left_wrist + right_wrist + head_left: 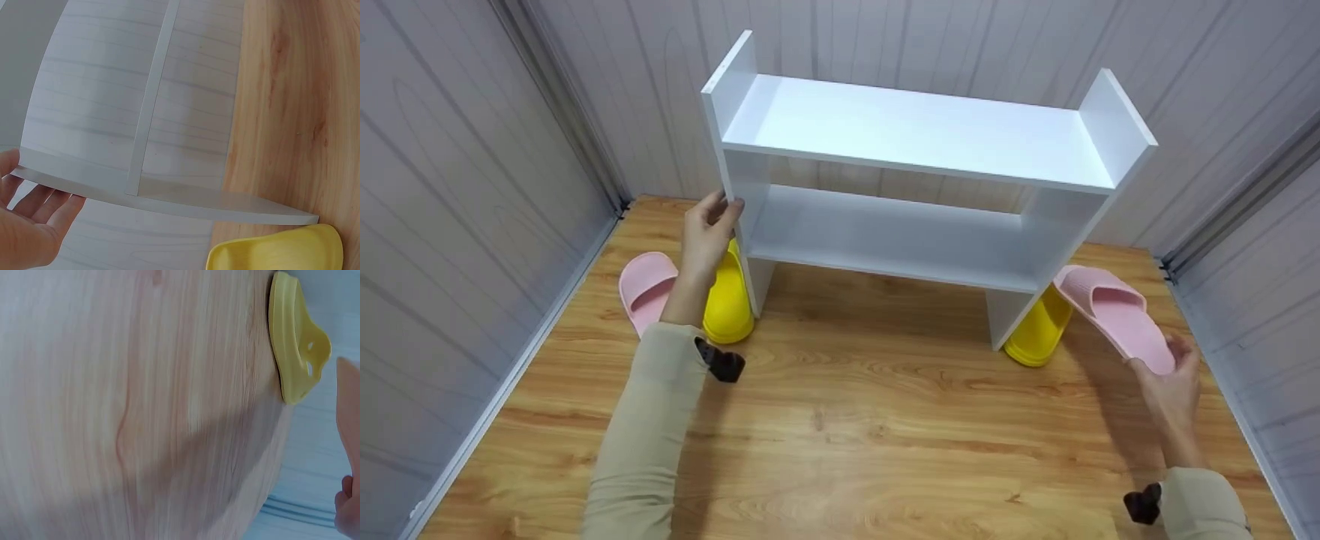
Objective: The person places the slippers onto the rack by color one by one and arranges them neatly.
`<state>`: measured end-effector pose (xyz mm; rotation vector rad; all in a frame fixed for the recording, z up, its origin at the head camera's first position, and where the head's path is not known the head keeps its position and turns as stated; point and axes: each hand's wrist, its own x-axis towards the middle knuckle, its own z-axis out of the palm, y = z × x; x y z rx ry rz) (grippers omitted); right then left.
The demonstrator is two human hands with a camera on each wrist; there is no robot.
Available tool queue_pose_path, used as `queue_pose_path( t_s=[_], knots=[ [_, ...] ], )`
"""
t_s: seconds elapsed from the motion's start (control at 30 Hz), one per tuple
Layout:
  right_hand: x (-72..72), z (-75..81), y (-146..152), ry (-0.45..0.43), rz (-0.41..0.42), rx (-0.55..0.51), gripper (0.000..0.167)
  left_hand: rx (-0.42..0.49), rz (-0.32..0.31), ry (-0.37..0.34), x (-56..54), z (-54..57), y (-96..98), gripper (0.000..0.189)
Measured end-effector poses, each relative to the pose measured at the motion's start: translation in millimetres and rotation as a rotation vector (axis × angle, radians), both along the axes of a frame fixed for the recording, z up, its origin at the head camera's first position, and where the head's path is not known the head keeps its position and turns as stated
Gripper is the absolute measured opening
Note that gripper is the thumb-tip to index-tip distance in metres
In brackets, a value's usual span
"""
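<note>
The shelf (pixel 885 234) stands before the far wall (pixel 900 45). Left of it are a clog (pixel 727 307) and, farther left, a slipper (pixel 645 279). Right are a second clog (pixel 1037 334) and second slipper (pixel 1121 319).

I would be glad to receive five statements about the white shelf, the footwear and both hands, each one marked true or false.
1. The left hand grips the white rectangular open shelf at its left side. True.
2. A yellow round-toed shoe stands outside the shelf's left end. True.
3. The right hand holds a yellow shoe. False: it holds a pink open-backed slipper.
4. Another pink slipper lies on the shelf's top board. False: that slipper lies on the brown wood-patterned floor.
5. A second yellow shoe stands outside the shelf's right end. True.
</note>
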<state>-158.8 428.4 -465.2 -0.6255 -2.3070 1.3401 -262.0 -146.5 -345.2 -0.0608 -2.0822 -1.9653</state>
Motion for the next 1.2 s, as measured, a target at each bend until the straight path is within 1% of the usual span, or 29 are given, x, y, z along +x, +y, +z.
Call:
queue_pose_path(
  t_s=[0.1,0.2,0.4,0.47,0.57,0.7,0.87,0.93,1.03,1.13,1.2],
  knots=[
    [2.8,2.2,8,0.000,0.030,0.022,0.066,0.013,-0.005,0.000,-0.1,0.1,0.2,0.040],
    [5.6,3.1,12,0.012,0.044,0.050,0.065,0.006,-0.003,-0.001,0.3,0.0,-0.4,0.040],
    [11.5,-2.7,10,0.087,0.055,0.087,0.063,-0.010,0.013,-0.008,1.3,0.4,-1.4,0.040],
    [14.9,-4.8,10,0.100,0.061,0.098,0.063,-0.020,0.015,-0.012,1.1,0.4,-0.6,0.041],
    [20.9,-6.3,11,0.076,0.074,0.127,0.063,-0.023,0.009,-0.007,1.0,0.4,1.0,0.040],
    [28.2,-4.9,14,0.053,0.091,0.153,0.064,-0.002,-0.002,0.009,0.8,0.1,2.6,0.039],
    [35.8,-4.4,18,0.117,0.105,0.134,0.063,0.001,0.001,0.011,0.5,-0.3,3.1,0.039],
    [38.7,-5.4,19,0.156,0.129,0.120,0.062,-0.012,0.005,0.002,0.5,-0.2,3.3,0.039],
    [42.5,-6.4,22,0.218,0.187,0.101,0.063,-0.026,0.009,-0.008,-0.2,-0.2,3.5,0.039],
    [46.7,-3.8,23,0.238,0.273,0.111,0.063,-0.036,0.009,-0.014,-0.2,0.2,3.5,0.039],
    [48.5,-2.8,25,0.242,0.329,0.135,0.062,-0.021,0.010,-0.010,-0.8,0.2,4.0,0.039]
  ],
)
